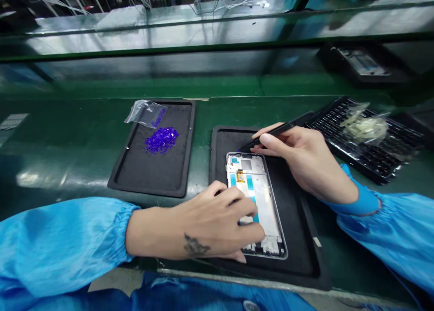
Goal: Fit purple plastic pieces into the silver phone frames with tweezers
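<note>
A phone frame (pixel 266 207), silver with blue-green strips and an orange flex piece, lies on a black foam tray (pixel 233 268) in front of me. My left hand (pixel 217 220) is laid over its lower left part, fingers bent across the inner face and thumb at the near edge, gripping it. My right hand (pixel 305 162) is closed round black tweezers (pixel 278 130) and hovers by the frame's top end. The tweezers' tips point down at the top left corner, with a tiny purple speck there. Whether they pinch it I cannot tell.
To the left, another black tray (pixel 152 175) bears a heap of small purple pieces (pixel 162 140) and a clear plastic bag (pixel 145 113). A slotted black tray (pixel 339 141) with a bag of pale pieces (pixel 366 125) stands at right. A shelf ledge runs behind.
</note>
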`<state>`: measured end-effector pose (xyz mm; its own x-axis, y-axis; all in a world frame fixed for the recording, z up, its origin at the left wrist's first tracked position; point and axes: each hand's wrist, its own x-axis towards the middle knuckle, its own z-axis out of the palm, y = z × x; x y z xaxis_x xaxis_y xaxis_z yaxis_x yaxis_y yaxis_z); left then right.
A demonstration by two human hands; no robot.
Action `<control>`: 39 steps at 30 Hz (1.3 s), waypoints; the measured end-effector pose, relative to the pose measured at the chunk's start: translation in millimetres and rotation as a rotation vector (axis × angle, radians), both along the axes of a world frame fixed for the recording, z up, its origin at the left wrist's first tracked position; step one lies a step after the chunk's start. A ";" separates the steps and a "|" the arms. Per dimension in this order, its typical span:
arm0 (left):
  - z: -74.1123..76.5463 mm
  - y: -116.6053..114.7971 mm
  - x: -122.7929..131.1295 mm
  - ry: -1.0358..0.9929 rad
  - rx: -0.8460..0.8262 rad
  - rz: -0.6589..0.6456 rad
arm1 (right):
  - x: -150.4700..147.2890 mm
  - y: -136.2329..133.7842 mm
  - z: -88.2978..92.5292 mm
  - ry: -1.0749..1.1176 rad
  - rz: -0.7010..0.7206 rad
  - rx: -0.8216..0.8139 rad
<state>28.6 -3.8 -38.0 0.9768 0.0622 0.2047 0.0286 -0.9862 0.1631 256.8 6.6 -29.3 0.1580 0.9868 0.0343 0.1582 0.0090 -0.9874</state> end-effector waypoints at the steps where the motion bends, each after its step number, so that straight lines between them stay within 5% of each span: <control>1: -0.9 0.3 0.2 -0.013 0.039 -0.008 | 0.4 -0.5 0.3 0.002 -0.007 -0.005; 10: 13.0 7.0 -9.5 -0.193 0.392 -0.166 | 6.4 -2.3 -1.7 -0.026 0.004 0.010; 16: 32.5 23.0 -8.4 -0.358 0.363 -0.162 | 8.1 -3.6 9.1 -0.328 0.103 0.071; 23: 34.2 21.1 -4.7 -0.388 0.383 -0.153 | 8.6 -1.8 12.2 -0.537 0.199 0.175; 39: 32.0 19.8 -5.1 -0.387 0.345 -0.170 | 7.8 -6.0 12.6 -0.601 0.217 0.209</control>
